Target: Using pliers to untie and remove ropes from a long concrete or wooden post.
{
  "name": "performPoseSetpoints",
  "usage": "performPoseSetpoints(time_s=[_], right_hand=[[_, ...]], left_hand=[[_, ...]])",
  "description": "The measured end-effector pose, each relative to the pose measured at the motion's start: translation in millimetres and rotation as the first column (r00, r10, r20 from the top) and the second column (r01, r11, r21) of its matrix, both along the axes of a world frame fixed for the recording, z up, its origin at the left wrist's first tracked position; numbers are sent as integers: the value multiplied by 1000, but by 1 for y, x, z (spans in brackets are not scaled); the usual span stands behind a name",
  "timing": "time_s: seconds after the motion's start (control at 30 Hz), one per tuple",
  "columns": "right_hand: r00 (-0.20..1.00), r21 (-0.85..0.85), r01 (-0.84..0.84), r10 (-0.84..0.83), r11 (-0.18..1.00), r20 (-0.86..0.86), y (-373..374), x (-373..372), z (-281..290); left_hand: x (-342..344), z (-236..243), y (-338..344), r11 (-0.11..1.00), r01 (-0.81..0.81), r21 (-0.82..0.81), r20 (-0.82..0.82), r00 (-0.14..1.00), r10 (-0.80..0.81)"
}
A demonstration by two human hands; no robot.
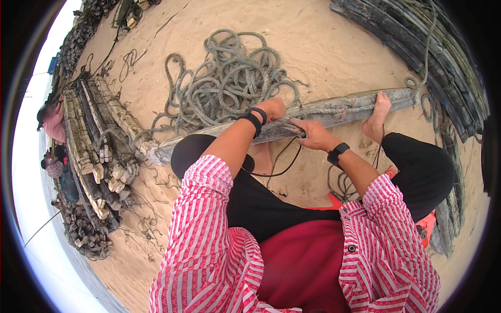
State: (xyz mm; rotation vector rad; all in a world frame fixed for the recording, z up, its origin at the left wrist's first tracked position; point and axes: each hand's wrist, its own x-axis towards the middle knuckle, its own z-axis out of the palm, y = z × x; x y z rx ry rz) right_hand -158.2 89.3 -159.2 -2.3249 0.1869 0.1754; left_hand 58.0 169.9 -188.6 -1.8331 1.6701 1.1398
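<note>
A long weathered wooden beam [338, 107] lies across the sand in front of me, with a grey-green rope running along its upper side. My left hand [272, 108] is closed in a fist over the middle of the beam; what its fingers hold is hidden. Just right of it, my right hand [315, 134] is closed at the beam's near side, thumb pointing left. A thin black cord [284, 169] comes out at its fingers and hangs in a loop below. One bare foot [377, 117] rests against the beam's right part.
Behind the beam a large tangled pile of thick rope [229, 83] lies on the sand [313, 47]. Bundled timbers [99, 151] stand at the left, and long dark poles [412, 47] at the upper right. Other people [54, 125] are beyond the left timbers. Something orange [425, 227] lies at right.
</note>
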Motion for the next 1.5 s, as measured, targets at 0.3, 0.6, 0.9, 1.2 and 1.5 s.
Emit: performPoseSetpoints(time_s=[0.3, 0.6, 0.9, 1.2, 1.5], right_hand=[[967, -65, 256, -255, 965, 19, 30, 6, -9], [971, -388, 24, 71, 921, 228, 30, -17, 2], [981, 17, -190, 190, 982, -25, 34, -8, 16], [887, -626, -100, -216, 774, -409, -32, -25, 7], [739, 875, 466, -484, -135, -468, -11, 32, -19]], left_hand=[[-4, 14, 6, 598, -763, 245, -415, 475, 776], [-9, 35, 6, 804, -550, -224, -163, 835, 526], [-15, 27, 8, 801, -444, -401, -146, 894, 423], [-12, 22, 0, 872, -436, -222, -84, 900, 428], [-37, 14, -3, 696, -615, -372, -117, 774, 622]])
